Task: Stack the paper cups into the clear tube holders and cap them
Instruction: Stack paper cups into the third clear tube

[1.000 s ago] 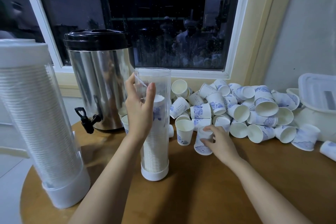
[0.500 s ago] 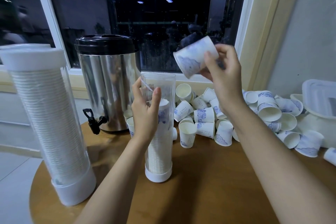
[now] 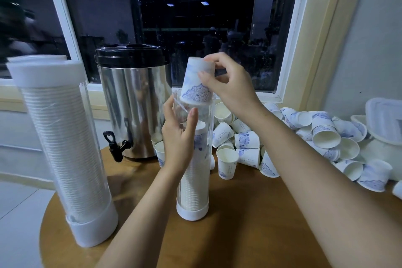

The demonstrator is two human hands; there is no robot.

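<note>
Setup was a round wooden table (image 3: 239,228) pushed up by a big window (image 3: 195,28), pitch dark outside, with ceiling lights and some blurry shapes reflected in the glass. White frame, cream trim beside it, plain grey wall (image 3: 369,39) on the right, pale floor (image 3: 17,213) off to the left. The right hand (image 3: 230,91) had a paper cup (image 3: 196,81) pinched upside down, fingertips curled over the base and thumb on the side, and the cup's mouth sat right at the open top of the clear tube (image 3: 209,128), just starting to go in. The left hand (image 3: 178,139) was wrapped round the upper part of that tube, thumb across the front, holding it upright on the table. Inside was a stack of cups (image 3: 194,185) reaching a bit past halfway, sitting in the white base (image 3: 192,212). At the table's left edge stood a second tube (image 3: 63,143), packed full and already wearing its white cap (image 3: 45,70). Behind both was a shiny steel drink urn (image 3: 132,102) with a black lid (image 3: 129,54) and a black spigot (image 3: 115,146). To the right, a messy pile of loose cups (image 3: 304,132) with blue prints, some standing, most tipped over, ran over to a white lidded container (image 3: 385,119) by the wall.
</note>
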